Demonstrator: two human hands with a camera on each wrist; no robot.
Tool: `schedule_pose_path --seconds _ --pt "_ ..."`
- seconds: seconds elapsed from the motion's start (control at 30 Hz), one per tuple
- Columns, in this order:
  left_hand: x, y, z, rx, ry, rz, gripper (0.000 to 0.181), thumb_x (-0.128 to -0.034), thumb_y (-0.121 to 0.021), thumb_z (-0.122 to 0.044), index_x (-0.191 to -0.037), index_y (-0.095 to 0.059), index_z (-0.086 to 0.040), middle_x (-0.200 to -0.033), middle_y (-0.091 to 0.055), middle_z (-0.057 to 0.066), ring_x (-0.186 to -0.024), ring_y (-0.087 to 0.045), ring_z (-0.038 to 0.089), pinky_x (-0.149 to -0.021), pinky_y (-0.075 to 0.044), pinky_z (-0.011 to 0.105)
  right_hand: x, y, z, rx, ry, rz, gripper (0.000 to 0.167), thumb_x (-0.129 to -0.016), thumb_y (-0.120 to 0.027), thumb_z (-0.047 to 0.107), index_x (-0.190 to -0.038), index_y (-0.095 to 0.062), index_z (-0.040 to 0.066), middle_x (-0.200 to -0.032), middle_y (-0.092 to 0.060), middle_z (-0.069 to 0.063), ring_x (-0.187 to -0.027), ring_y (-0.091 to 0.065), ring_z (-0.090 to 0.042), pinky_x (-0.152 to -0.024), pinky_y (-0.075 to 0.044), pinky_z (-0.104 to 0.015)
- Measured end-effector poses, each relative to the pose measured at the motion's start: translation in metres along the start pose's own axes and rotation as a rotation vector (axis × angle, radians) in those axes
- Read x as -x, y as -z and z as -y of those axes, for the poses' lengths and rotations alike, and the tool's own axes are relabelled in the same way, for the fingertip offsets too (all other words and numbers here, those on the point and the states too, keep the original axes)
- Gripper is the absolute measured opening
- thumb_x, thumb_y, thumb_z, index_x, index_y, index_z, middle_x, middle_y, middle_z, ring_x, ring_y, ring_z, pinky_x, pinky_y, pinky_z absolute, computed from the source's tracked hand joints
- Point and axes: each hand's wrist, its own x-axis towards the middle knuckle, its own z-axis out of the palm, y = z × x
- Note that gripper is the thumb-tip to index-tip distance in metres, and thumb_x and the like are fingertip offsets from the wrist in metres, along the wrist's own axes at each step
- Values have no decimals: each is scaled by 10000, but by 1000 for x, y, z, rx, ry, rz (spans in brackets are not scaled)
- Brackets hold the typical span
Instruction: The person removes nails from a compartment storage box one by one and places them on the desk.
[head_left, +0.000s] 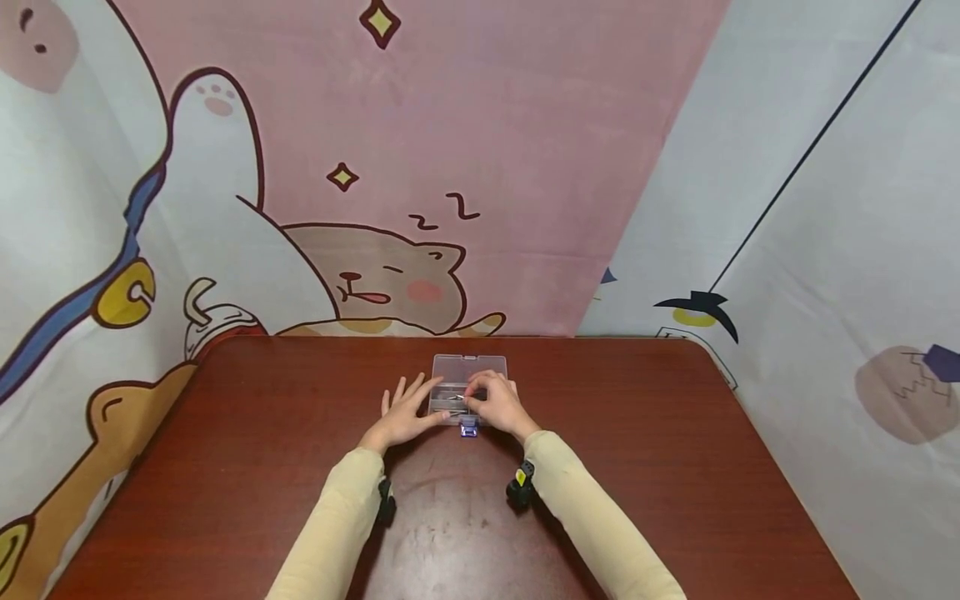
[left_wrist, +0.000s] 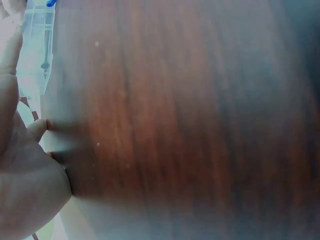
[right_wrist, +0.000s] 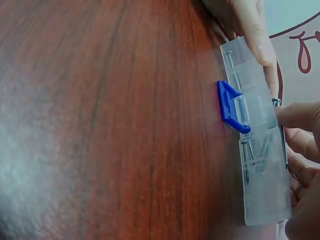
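Note:
A clear plastic compartment box (right_wrist: 265,200) stands on the table with its transparent lid (head_left: 469,365) raised at the back. Its blue latch (head_left: 468,429) faces me. Several thin metal screws (right_wrist: 248,160) show through the front wall in the right wrist view. My right hand (head_left: 497,406) is over the box's right side and pinches a long thin screw (right_wrist: 283,145) between thumb and fingers. On the left side, my left hand (head_left: 405,417) rests against the box with fingers spread and the thumb along its front edge. The left wrist view catches only part of that hand.
The box sits near the back of the brown wooden table (head_left: 637,467). Behind it hangs a cartoon-printed cloth (head_left: 525,167), which also runs along both sides. A dark wrist camera (head_left: 519,492) is strapped to the right sleeve.

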Motion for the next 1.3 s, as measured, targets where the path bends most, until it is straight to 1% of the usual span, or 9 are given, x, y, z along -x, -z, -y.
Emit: schedule_pose_path --seconds 0.23,0.37,0.5,0.67,0.77,0.93,1.0,1.2,1.3 --pt "1 0 -2 5 4 -6 695 -922 -621 -443 -1513 -341 -206 -1565 -186 210 -1421 1 464 -1049 49 661 0 0 1 7 3 -3 70 -842 -721 118 -797 -667 123 -1101 -635 -73 -1050 -536 -289 -908 -305 -485" --pt "1 -1 -2 5 2 -6 702 -919 -620 -447 -1514 -338 -203 -1565 -188 210 -1422 -4 462 -1052 50 656 1 2 1 -31 -10 -11 64 -828 -719 81 -802 -664 103 -1085 -629 -86 -1076 -535 -294 -940 -300 -513" --pt "1 -1 -2 4 5 -3 705 -914 -619 -465 -1511 -344 -209 -1564 -194 209 -1421 -13 464 -1054 46 655 1 5 1 -63 -8 -52 57 -812 -712 68 -825 -666 98 -1018 -623 -74 -1051 -551 -278 -950 -317 -530" --pt "1 -3 3 11 -17 -16 740 -902 -582 -549 -1510 -333 -207 -1563 -186 220 -1416 -17 475 -1050 55 654 2 6 0 -56 19 -101 70 -825 -717 91 -843 -661 129 -907 -636 -3 -962 -575 -249 -879 -303 -511" --pt "2 -3 4 8 -19 -19 746 -900 -570 -569 -1507 -333 -208 -1562 -186 223 -1415 -19 478 -1049 53 655 3 8 -1 -64 25 -97 75 -841 -716 100 -849 -658 146 -866 -648 41 -922 -573 -226 -858 -282 -488" --pt "1 -1 1 17 -8 -14 722 -900 -616 -497 -1505 -351 -205 -1561 -194 220 -1417 -20 474 -1050 42 658 7 12 -7 -70 33 -78 87 -859 -712 100 -865 -650 161 -842 -652 85 -900 -572 -187 -859 -259 -481" --pt "1 -1 1 12 -2 -9 723 -901 -614 -495 -1509 -344 -213 -1565 -188 210 -1420 -18 467 -1053 41 653 8 15 -9 -65 44 -75 89 -859 -712 95 -867 -648 156 -835 -652 88 -892 -573 -179 -853 -253 -489" --pt "-1 -5 6 5 -2 -10 747 -896 -584 -549 -1517 -316 -232 -1575 -168 195 -1424 -8 452 -1059 56 632 11 22 -17 -26 98 -78 103 -844 -718 81 -859 -646 153 -800 -661 105 -846 -570 -178 -855 -249 -512" --pt "-1 -4 6 31 -16 -23 751 -889 -601 -544 -1507 -336 -211 -1566 -179 217 -1418 -14 469 -1049 57 649 12 27 -22 5 116 -71 111 -844 -716 79 -863 -642 160 -792 -661 122 -833 -569 -170 -855 -251 -511"
